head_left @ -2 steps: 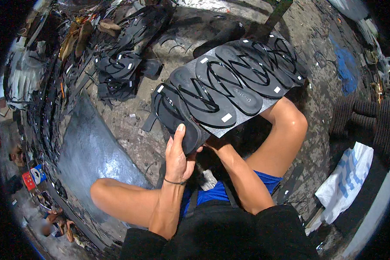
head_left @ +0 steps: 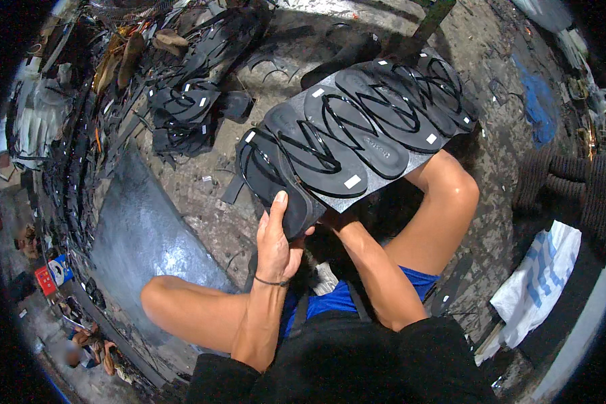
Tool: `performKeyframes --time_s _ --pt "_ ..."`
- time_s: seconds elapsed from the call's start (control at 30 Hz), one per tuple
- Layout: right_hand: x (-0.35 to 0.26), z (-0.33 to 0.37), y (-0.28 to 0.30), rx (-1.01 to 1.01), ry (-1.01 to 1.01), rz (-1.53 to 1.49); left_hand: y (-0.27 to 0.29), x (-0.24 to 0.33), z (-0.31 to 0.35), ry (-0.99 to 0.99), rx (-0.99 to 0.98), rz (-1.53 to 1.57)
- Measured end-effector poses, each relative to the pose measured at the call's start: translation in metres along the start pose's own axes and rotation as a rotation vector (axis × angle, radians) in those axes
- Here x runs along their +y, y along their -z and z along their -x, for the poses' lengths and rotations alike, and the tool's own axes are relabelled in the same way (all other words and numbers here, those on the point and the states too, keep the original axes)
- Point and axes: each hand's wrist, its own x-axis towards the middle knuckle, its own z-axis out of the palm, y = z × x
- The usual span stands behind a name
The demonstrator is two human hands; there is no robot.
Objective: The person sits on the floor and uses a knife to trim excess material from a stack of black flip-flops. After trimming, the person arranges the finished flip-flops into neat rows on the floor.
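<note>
A row of black sandals (head_left: 316, 148) with glossy crossing straps and small white stickers lies over a grey sheet (head_left: 416, 163) above my lap. At its near left end, my left hand (head_left: 276, 246) is closed on the heel of the leftmost sandal (head_left: 295, 210). The thumb presses on top of the sole and the fingers curl beneath it. My right hand (head_left: 333, 219) reaches under the row; its fingers are hidden by the sandals and the sheet.
More strapped sandals (head_left: 182, 108) are heaped at the far left, beside dark scraps. A smooth grey sheet (head_left: 145, 229) lies by my left knee. To the right are a white and blue bag (head_left: 539, 276) and dark ribbed rolls (head_left: 562, 178). Another person (head_left: 91, 347) sits lower left.
</note>
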Motion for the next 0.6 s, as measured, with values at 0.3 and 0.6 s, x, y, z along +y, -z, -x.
performKeyframes --time_s 0.3,0.6 --pt "0.024 -0.052 -0.027 -0.192 -0.154 0.038 0.022 0.016 0.018 0.017 -0.034 -0.053" --pt "-0.109 -0.029 0.050 -0.265 -0.720 -0.610 0.012 0.079 -0.044 -0.307 -0.008 0.196"
